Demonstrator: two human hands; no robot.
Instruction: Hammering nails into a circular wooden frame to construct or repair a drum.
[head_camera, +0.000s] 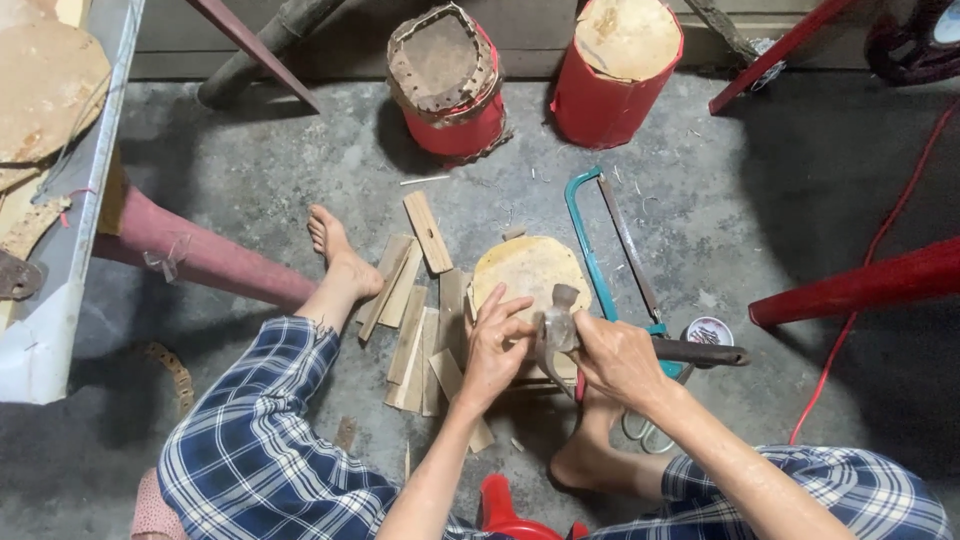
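My right hand (618, 355) grips a hammer (560, 322) close to its metal head, the dark handle (705, 352) sticking out to the right. My left hand (497, 345) presses its fingers on the near edge of a round tan drum skin (528, 270) stretched over a small drum between my bare feet. The hammer head hovers just beside my left fingers at the drum's near rim. What the left fingertips pinch is too small to see.
Several flat wooden slats (415, 300) lie on the concrete left of the drum. A teal hacksaw (600, 250) and scissors (645, 430) lie to the right, with a small round tin (709, 331). Two red drums (455, 80) (615, 65) stand at the back. A red cable (870, 260) trails right.
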